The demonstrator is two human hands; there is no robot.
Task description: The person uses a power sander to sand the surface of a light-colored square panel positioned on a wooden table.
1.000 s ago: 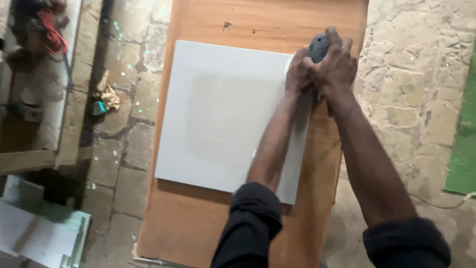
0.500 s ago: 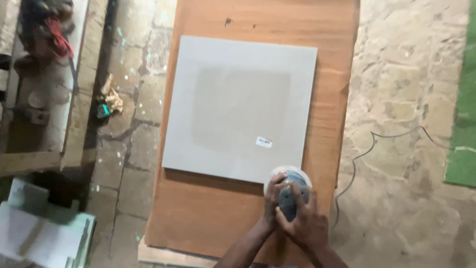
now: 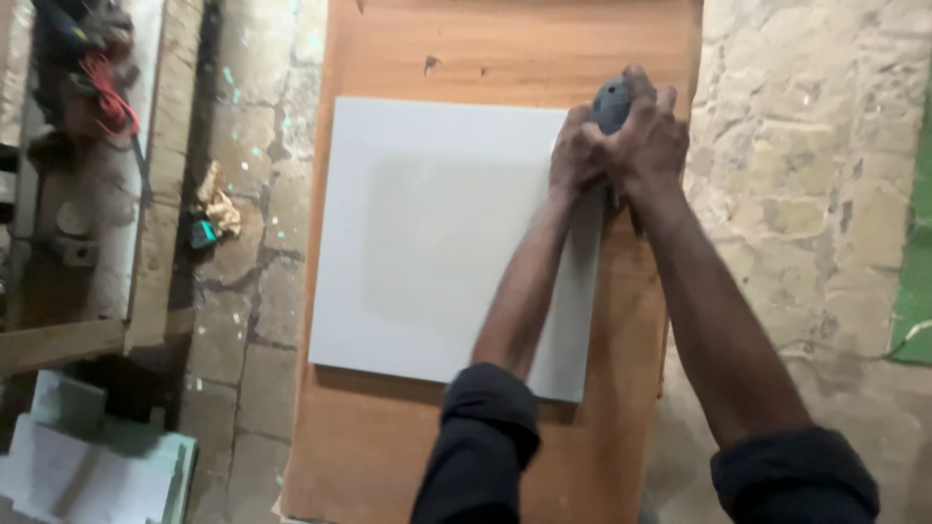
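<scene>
A pale grey square tile (image 3: 427, 243) lies flat on a brown wooden board (image 3: 505, 58) on the floor. At the tile's far right corner, both hands clasp a small dark grey power tool (image 3: 612, 102). My left hand (image 3: 575, 155) wraps its near side. My right hand (image 3: 649, 131) covers its top and right side. Both forearms stretch out over the tile's right edge, with dark sleeves pushed up. Most of the tool is hidden under the fingers.
Cracked stone paving (image 3: 806, 194) surrounds the board. A wooden bench (image 3: 146, 175) with red-wired gear (image 3: 107, 97) runs along the left. A crumpled scrap (image 3: 218, 204) lies beside it. Pale tile pieces (image 3: 87, 466) are stacked at bottom left. A green sheet (image 3: 917, 281) borders the right edge.
Half a second ago both hands held the tool at the tile's near right corner; they have run it up the right edge to the far corner, arms now extended.
</scene>
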